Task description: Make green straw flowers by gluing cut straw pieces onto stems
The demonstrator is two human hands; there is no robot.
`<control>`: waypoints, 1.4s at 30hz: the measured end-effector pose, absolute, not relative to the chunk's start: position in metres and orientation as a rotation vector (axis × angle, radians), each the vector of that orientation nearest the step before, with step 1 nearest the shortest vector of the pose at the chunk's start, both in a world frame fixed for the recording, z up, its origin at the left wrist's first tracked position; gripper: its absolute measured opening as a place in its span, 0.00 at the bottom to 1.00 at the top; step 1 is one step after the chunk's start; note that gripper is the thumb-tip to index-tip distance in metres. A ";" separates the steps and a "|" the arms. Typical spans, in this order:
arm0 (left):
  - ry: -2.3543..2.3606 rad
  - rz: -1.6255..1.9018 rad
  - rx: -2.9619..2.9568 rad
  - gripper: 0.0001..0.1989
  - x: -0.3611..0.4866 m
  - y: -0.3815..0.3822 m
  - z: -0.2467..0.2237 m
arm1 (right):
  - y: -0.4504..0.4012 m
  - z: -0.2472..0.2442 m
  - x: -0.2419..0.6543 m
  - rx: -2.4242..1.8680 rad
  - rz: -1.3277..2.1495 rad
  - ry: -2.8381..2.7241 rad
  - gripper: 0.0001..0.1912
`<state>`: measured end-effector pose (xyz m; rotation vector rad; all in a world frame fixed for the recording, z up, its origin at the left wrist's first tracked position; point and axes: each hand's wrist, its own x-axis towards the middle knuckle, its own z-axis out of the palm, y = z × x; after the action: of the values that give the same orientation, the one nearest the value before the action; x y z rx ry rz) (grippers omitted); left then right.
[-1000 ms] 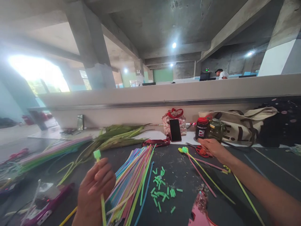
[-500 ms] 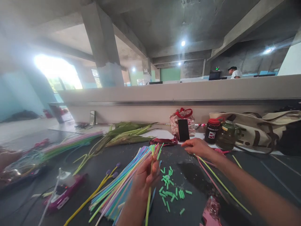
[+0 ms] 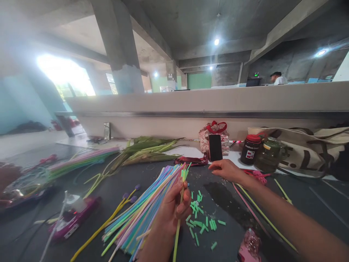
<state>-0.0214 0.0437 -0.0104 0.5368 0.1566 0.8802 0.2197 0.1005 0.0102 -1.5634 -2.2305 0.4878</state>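
Observation:
My left hand (image 3: 178,203) is closed round a yellow-green stem (image 3: 177,238), which stands nearly upright with light green pieces (image 3: 184,174) clustered at its top. Beside and partly behind that hand lies a fanned bundle of pastel sticks (image 3: 136,218). Several short green pieces (image 3: 199,218) are scattered on the dark table just to its right. My right hand (image 3: 225,170) is held above the table near the phone, palm down, its fingers stretched out with nothing visible in them. Pink and yellow-green stems (image 3: 265,214) lie below the right forearm.
Green husk-like leaves (image 3: 147,151) lie at the back. A phone (image 3: 215,147) leans on a patterned bag (image 3: 203,140). Jars (image 3: 249,149) and a canvas bag (image 3: 305,151) stand back right. A purple device (image 3: 73,218) sits left, a pink item (image 3: 249,247) front right. A person (image 3: 278,78) is beyond the partition.
The view has shifted slightly. My left hand and its stem have moved a little right, and the green cluster at the top looks more spread. My right hand stays near the phone.

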 end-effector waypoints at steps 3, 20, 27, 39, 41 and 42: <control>0.168 0.928 0.546 0.07 -0.022 0.040 -0.006 | 0.104 0.001 0.218 -1.648 0.586 -2.214 0.13; 0.220 0.926 0.564 0.07 -0.022 0.038 -0.005 | 0.108 -0.039 0.204 -2.029 0.329 -2.240 0.11; 0.235 0.945 0.556 0.07 -0.021 0.038 -0.005 | 0.106 -0.014 0.216 -1.891 0.513 -1.998 0.10; 0.266 0.949 0.537 0.07 -0.021 0.034 -0.003 | 0.077 0.012 0.220 -1.449 0.960 -1.735 0.04; 0.281 0.944 0.528 0.07 -0.021 0.034 -0.003 | 0.078 0.010 0.219 -1.465 0.970 -1.699 0.08; 0.288 0.941 0.526 0.07 -0.021 0.034 -0.003 | 0.078 0.009 0.219 -1.474 0.968 -1.678 0.10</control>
<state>-0.0206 0.0340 -0.0033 0.5263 0.2882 0.9414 0.2189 0.0783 0.0087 -1.4741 -1.6780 0.9677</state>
